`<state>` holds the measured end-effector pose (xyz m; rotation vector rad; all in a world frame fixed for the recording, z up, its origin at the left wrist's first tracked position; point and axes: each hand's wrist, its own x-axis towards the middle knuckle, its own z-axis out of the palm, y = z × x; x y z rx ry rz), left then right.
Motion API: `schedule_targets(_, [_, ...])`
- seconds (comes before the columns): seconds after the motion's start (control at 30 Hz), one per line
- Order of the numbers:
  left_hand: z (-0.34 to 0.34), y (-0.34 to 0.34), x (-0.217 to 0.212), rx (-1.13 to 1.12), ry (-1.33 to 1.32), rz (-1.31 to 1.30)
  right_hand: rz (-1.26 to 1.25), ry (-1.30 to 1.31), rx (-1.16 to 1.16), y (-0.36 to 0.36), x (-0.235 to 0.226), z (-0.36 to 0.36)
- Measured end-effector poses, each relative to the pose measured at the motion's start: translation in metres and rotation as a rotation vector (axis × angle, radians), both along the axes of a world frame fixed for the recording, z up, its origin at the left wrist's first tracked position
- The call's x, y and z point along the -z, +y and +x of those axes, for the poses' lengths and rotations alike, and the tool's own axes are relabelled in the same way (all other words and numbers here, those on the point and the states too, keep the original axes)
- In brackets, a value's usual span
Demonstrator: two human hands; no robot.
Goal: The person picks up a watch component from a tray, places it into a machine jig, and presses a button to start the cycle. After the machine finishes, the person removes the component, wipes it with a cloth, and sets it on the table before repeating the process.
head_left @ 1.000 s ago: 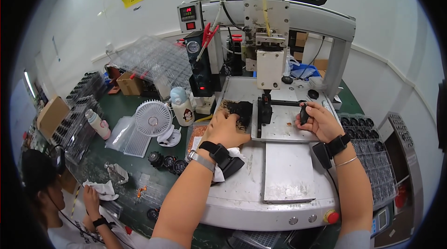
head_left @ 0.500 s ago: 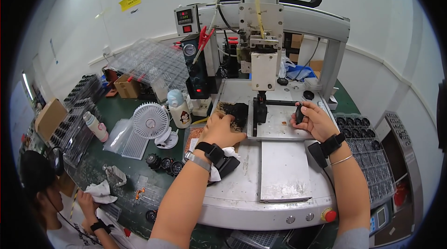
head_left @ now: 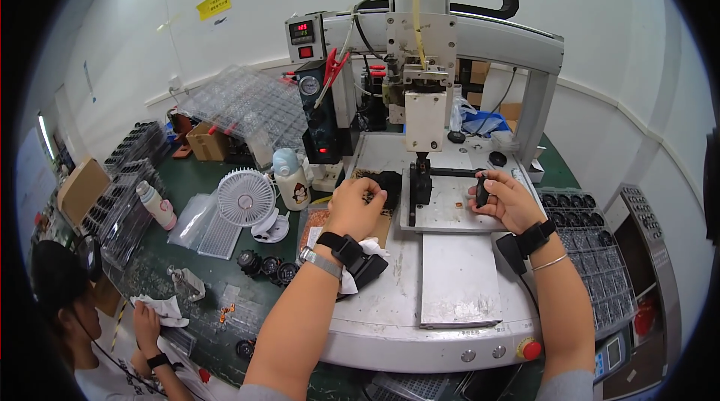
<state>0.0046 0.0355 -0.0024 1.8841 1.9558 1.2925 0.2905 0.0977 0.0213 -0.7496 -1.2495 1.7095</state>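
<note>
White walls back a green workbench point(head_left: 217, 176) crowded around a grey benchtop machine point(head_left: 450, 48). Far left, stacked clear trays point(head_left: 247, 105) stand beside black trays point(head_left: 124, 176); what they hold cannot be made out. On the right, more black trays point(head_left: 581, 225) carry round dark parts. A small white fan point(head_left: 246, 198) sits left of the machine. The left hand point(head_left: 356, 206) curls its fingers over a black part point(head_left: 384, 185) on the machine's plate point(head_left: 442, 210). The right hand point(head_left: 510, 198) pinches a small black piece point(head_left: 482, 189) between thumb and fingers.
</note>
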Motion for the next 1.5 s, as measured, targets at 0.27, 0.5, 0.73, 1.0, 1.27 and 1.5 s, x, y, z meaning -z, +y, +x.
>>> schedule_targets(0.27, [0.001, -0.005, -0.008, 0.070, -0.116, 0.062, 0.040, -0.015, 0.085, -0.009, -0.002, -0.009])
schedule_targets(0.5, [0.010, -0.006, -0.011, 0.152, -0.046, 0.222, 0.241, -0.527, 0.094, -0.025, -0.016, -0.018])
schedule_targets(0.73, [0.033, -0.026, -0.034, 0.252, -0.024, 0.122, 0.840, -0.737, 0.074, -0.032, -0.025, -0.028])
schedule_targets(1.0, [0.041, -0.010, -0.024, 0.390, -0.144, -0.045, 0.931, -1.060, -0.232, -0.052, -0.043, -0.050])
schedule_targets(1.27, [0.049, -0.024, -0.041, 0.230, -0.166, 0.487, 0.993, -1.200, -0.260, -0.056, -0.060, -0.058])
schedule_targets(1.5, [0.042, -0.055, -0.058, 0.161, 0.066, 0.855, 1.076, -1.289, 0.272, -0.044, -0.055, -0.103])
